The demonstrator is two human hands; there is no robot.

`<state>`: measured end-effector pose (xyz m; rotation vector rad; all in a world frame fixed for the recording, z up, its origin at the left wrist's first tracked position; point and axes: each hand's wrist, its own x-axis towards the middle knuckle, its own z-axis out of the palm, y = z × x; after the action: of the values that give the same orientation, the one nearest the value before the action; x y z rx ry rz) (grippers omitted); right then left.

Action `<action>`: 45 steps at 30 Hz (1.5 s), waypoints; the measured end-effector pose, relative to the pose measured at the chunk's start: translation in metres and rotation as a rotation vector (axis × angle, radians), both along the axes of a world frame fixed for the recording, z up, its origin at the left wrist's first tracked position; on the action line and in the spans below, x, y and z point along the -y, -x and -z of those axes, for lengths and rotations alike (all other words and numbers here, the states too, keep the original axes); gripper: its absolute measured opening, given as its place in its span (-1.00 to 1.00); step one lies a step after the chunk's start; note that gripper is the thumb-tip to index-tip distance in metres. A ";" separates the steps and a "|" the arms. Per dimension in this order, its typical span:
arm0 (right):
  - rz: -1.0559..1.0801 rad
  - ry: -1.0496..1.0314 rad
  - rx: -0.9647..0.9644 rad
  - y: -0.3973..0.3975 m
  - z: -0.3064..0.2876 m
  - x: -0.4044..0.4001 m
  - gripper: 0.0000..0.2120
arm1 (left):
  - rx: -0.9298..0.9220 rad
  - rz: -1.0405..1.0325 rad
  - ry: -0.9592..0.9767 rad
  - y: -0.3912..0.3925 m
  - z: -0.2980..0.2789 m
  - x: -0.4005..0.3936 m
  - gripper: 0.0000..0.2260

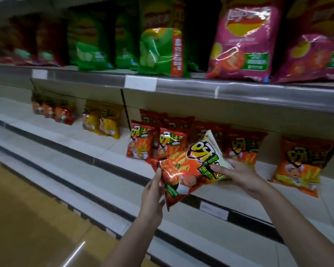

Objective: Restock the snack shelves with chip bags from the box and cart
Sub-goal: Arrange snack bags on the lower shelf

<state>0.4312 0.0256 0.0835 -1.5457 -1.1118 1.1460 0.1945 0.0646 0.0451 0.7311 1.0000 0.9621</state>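
Both hands are holding one red bag [189, 170] near the shelf [123, 151] front edge: left hand [152, 191] fingers pinching its bottom, right hand [237, 174] pinching its top; it is probably light, soft, slippery

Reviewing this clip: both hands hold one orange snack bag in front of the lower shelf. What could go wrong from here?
1. The orange bag is held tilted, the left hand only pinching its lower edge and the right hand gripping its top end; it may slip.
2. The standing red bags just behind it sit close together; pushing the bag in could topple them.
3. The view is motion-blurred, so placement may be hasty.
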 end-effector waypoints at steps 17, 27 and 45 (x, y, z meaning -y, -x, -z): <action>-0.166 -0.010 -0.359 0.244 0.023 -0.175 -0.29 | 0.367 -0.427 0.101 0.153 0.007 -0.101 -0.67; -0.203 -0.032 -0.384 0.393 0.035 -0.367 -0.46 | 0.279 -0.357 0.028 0.313 -0.001 -0.264 -0.66; 0.081 -0.118 -0.206 0.521 0.078 -0.606 -0.63 | 0.345 -0.361 0.251 0.444 0.012 -0.530 -0.71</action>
<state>-0.0903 0.6312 0.0058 -1.3380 -0.9532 1.1359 -0.2491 0.5942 0.0328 0.1655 0.9382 1.1992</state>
